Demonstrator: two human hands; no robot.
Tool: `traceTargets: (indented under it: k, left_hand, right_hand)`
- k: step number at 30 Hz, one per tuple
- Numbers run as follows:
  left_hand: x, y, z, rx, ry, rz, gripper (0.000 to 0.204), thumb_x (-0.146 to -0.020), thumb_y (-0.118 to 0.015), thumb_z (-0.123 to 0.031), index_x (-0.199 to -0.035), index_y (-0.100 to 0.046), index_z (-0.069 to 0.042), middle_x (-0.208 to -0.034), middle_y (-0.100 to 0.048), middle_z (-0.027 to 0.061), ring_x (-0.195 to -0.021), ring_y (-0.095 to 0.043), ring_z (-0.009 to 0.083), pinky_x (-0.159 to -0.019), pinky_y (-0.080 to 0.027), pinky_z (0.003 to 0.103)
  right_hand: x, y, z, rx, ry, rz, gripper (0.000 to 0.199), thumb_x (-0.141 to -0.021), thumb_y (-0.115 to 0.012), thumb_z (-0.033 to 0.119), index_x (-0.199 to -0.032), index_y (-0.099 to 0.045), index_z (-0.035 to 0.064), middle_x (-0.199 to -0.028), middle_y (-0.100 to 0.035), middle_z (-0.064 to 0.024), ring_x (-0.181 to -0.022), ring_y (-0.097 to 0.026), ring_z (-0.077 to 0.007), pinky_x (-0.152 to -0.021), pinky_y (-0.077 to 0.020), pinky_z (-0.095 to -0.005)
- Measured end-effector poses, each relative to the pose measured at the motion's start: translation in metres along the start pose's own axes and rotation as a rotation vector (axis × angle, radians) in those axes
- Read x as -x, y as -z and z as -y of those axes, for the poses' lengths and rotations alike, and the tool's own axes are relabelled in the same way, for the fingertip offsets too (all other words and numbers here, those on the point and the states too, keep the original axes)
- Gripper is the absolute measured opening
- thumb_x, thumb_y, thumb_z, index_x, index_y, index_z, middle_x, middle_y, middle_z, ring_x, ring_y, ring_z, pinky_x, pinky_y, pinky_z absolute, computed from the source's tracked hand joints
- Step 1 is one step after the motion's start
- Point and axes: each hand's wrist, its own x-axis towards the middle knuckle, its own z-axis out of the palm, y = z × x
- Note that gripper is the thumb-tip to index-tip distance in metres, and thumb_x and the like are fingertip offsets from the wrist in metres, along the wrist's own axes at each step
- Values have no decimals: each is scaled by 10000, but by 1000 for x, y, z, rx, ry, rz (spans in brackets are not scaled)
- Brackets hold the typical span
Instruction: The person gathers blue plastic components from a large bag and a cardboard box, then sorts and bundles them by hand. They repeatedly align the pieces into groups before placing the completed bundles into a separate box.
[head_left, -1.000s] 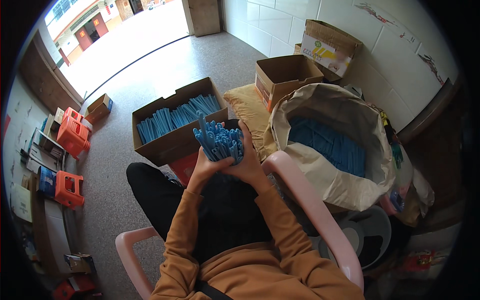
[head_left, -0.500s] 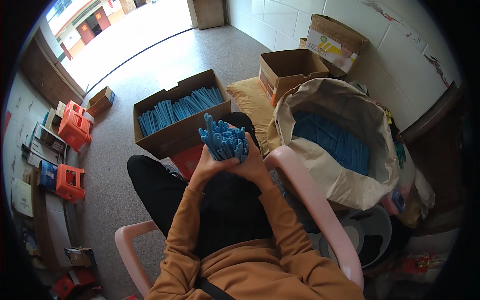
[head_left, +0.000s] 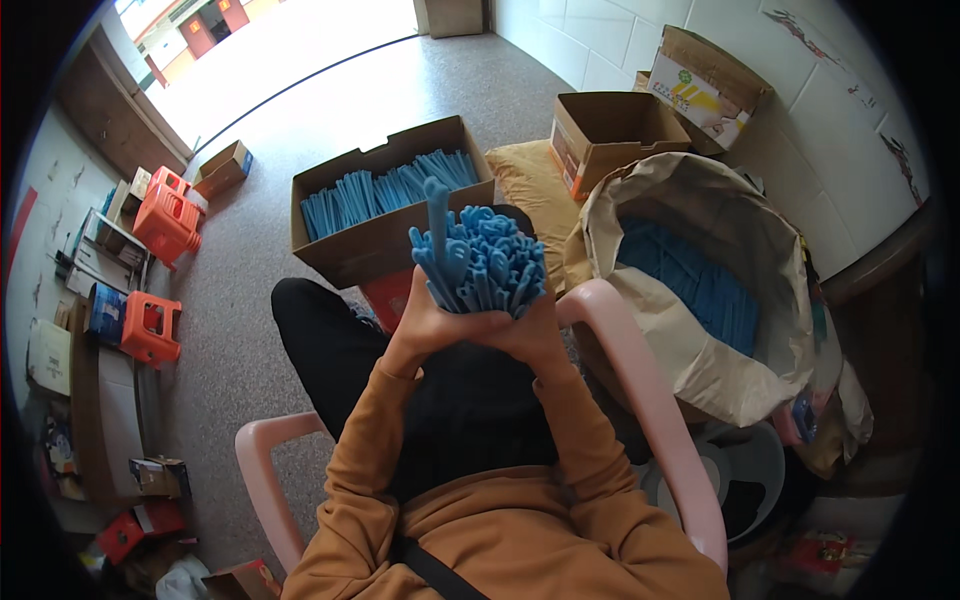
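A thick bundle of thin blue plastic sticks [head_left: 485, 260] is held upright over my lap, its looped ends facing up. One stick rises above the others at the left of the bundle. My left hand [head_left: 435, 320] wraps the left side and my right hand [head_left: 535, 330] the right, thumbs meeting in front; the far fingers are hidden behind the bundle. Just beyond stands an open cardboard box [head_left: 350, 262] filled with rows of similar blue sticks. To the right, a large pale sack [head_left: 715, 375] with a rolled-down mouth holds many more blue sticks.
Pink chair armrests [head_left: 640, 375] flank me. Behind the sack are an open brown box [head_left: 620, 155], another carton [head_left: 700, 90] and a tan padded sack [head_left: 520, 185]. Orange stools [head_left: 150, 330] line the left wall. A grey tub [head_left: 755, 480] sits at the lower right.
The bundle has come up closer to my view and looks larger, with both hands still round it. My view has shifted, so the surroundings sit slightly further right.
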Motion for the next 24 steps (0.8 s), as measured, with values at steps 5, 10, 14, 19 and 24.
traceTargets:
  k: [5, 10, 14, 19, 24]
  left_hand:
    - [15, 3, 30, -101, 53, 54, 716, -543, -802, -132, -1149, -451, 15, -1043, -559, 70, -966, -525, 138, -872, -405, 282]
    - [41, 7, 67, -47, 158, 62, 804, -545, -804, -156, -1207, -376, -1, -1159, -473, 77, -1082, -445, 162, -939, -329, 301]
    - [41, 14, 63, -48, 254, 56, 846, -549, -810, -171, -1232, -338, -9, -1167, -460, 69, -1102, -424, 160, -950, -316, 302]
    - [50, 27, 70, -113, 222, 74, 839, -566, -800, -152, -1246, -328, -12, -1166, -466, 69, -1097, -428, 152, -943, -325, 297]
    - [53, 23, 71, -17, 230, 49, 863, -558, -804, -126, -1261, -317, -10, -1176, -475, 68, -1102, -438, 152, -942, -343, 305]
  right_hand:
    - [26, 18, -49, 150, 47, 14, 889, -486, -829, 185, -1209, -340, 11, -1156, -439, -103, -1082, -447, -194, -913, -366, -321]
    - [49, 29, -74, 386, 115, 118, 1035, -497, -825, 183, -1298, -192, 14, -1243, -384, -125, -1161, -390, -217, -981, -316, -348]
    - [44, 23, -59, 293, 88, 77, 1066, -511, -821, 173, -1333, -157, 33, -1255, -382, -131, -1166, -391, -223, -977, -321, -348]
    - [42, 17, -67, 219, 68, 109, 1068, -496, -826, 174, -1336, -181, 41, -1232, -419, -123, -1138, -429, -210, -951, -355, -337]
    - [51, 13, -68, 139, 30, 77, 1043, -504, -817, 159, -1336, -199, 35, -1217, -437, -109, -1125, -438, -198, -941, -365, -327]
